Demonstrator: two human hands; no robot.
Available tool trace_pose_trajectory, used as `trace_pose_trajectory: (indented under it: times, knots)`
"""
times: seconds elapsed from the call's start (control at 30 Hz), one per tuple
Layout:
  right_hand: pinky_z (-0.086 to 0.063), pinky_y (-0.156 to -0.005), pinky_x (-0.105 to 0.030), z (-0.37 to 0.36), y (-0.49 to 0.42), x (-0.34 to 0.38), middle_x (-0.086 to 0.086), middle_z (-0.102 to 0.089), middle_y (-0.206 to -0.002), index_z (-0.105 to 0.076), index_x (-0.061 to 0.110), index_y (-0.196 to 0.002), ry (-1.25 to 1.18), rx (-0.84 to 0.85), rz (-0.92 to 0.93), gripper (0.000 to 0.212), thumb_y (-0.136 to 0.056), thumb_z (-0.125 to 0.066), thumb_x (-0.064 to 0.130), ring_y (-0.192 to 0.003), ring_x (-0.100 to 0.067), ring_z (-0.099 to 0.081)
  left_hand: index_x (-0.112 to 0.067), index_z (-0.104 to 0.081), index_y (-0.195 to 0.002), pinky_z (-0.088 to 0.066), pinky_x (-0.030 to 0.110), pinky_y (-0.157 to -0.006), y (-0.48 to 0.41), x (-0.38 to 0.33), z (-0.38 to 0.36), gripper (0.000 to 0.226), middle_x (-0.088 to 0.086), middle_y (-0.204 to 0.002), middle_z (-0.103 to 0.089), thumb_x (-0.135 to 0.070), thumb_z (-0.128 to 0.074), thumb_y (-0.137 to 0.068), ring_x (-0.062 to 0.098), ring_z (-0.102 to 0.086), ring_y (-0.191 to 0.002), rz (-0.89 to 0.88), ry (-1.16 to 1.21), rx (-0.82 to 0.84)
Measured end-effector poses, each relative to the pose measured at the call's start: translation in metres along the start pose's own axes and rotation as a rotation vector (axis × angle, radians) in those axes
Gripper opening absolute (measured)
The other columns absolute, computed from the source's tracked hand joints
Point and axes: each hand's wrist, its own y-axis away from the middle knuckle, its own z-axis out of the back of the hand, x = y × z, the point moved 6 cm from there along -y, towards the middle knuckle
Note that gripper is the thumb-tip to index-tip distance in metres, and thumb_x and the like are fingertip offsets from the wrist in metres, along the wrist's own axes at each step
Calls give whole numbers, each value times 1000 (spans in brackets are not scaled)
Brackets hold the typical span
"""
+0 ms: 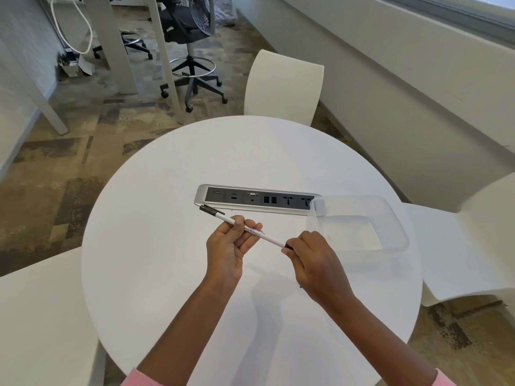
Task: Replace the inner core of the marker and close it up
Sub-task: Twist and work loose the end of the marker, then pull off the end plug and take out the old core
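The left hand (227, 246) pinches the marker (248, 228) mid-barrel while the right hand (309, 260) closes on its near black end. The barrel runs diagonally, capped end up-left, held above the table (167, 274). A clear container (395, 227) sits just right; open tabletop lies toward the person for pulling.

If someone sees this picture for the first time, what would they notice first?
Probably the two hands at centre: the left hand grips the white marker mid-barrel, the right hand pinches its black end. Behind it a clear plastic container sits at the right of the round white table.
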Motion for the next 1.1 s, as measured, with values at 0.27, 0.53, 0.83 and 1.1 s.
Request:
trace_pose_trajectory:
  times: [0.27,0.53,0.83,1.1]
  knots:
    - [-33,-57,-17,-10,4,-17,2,-54,-60,-60,12,-63,-505,158,-368,24,-86,-54,9,-61,-13,-47,-6,-58,-74,-57,23,-55,-1,1,-3,21,-1,-54,-68,-3,-47,-91,16,-71,-61,-7,-42,42]
    - [-24,-39,-17,-4,39,-93,9,-37,-33,-40,14,-51,-1009,85,-998,42,-93,-42,10,-36,-8,-30,-10,-51,-71,-57,20,-57,-32,-70,50,28,-6,-49,-66,-1,-39,-95,8,-69,-57,-179,66,-92]
    - [-33,-48,-20,-43,38,-85,-1,-42,-49,-56,11,-54,-902,262,-925,44,-95,-40,16,-49,-12,-41,-8,-55,-76,-57,22,-56,-34,-40,35,21,-5,-51,-66,-5,-44,-94,11,-70,-59,-105,88,-57]
    - [-36,-55,-8,-82,46,-93,0,-55,-71,-66,12,-78,-540,238,-875,17,-88,-52,12,-68,-11,-50,-6,-55,-74,-57,23,-53,-35,-29,34,22,-3,-51,-67,-5,-45,-93,14,-71,-58,-52,94,-73]
